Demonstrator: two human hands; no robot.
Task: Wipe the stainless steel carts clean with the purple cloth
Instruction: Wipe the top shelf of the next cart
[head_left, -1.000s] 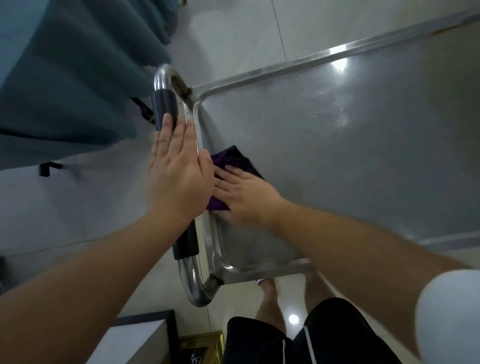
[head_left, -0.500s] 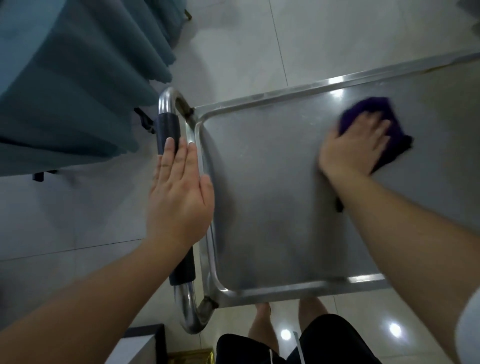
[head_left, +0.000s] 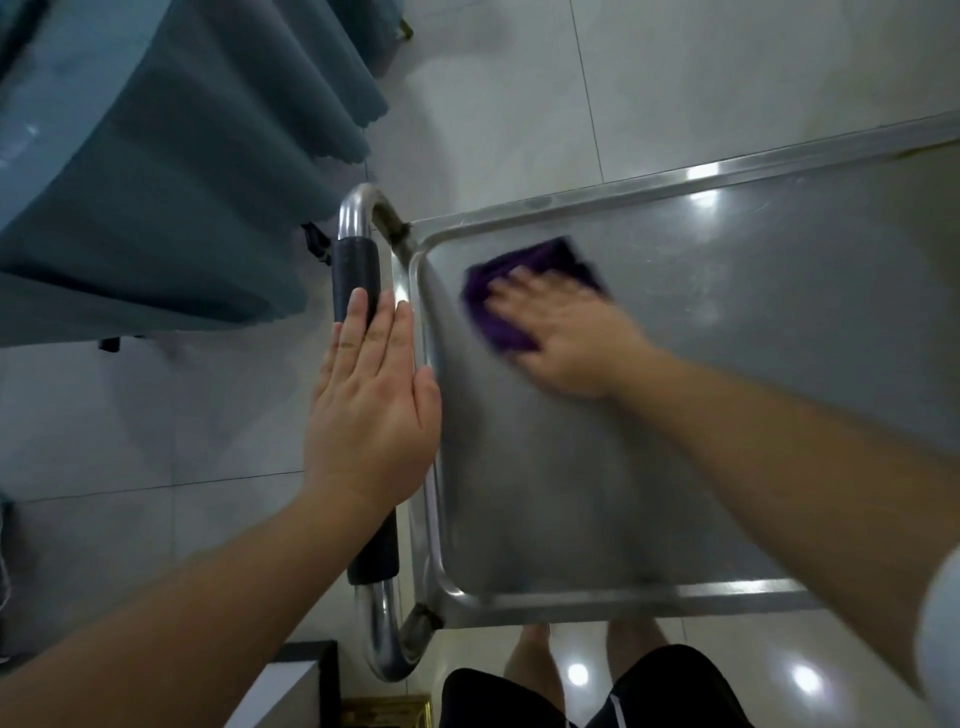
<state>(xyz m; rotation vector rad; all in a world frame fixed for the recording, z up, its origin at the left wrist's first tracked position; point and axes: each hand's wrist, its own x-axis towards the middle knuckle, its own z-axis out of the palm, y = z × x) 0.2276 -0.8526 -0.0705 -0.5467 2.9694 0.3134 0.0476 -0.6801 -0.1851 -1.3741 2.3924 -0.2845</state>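
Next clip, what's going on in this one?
A person is wiping the top tray of a steel cart. The right hand presses a purple cloth flat on the tray, near the corner by the handle. The left hand rests with straight fingers on the handle's black grip, apparently steadying the cart.

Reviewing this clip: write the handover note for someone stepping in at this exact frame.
Left hand: flat, fingers straight, resting on the cart's black-gripped handle, steadying it.
Right hand: pressing the purple cloth flat on the cart's top tray, near the far corner on the handle side; blurred, so mid-stroke.
Done: cannot tell how much is wiped; no debris visible on the tray.
Left: rims, handle and anything out of view.
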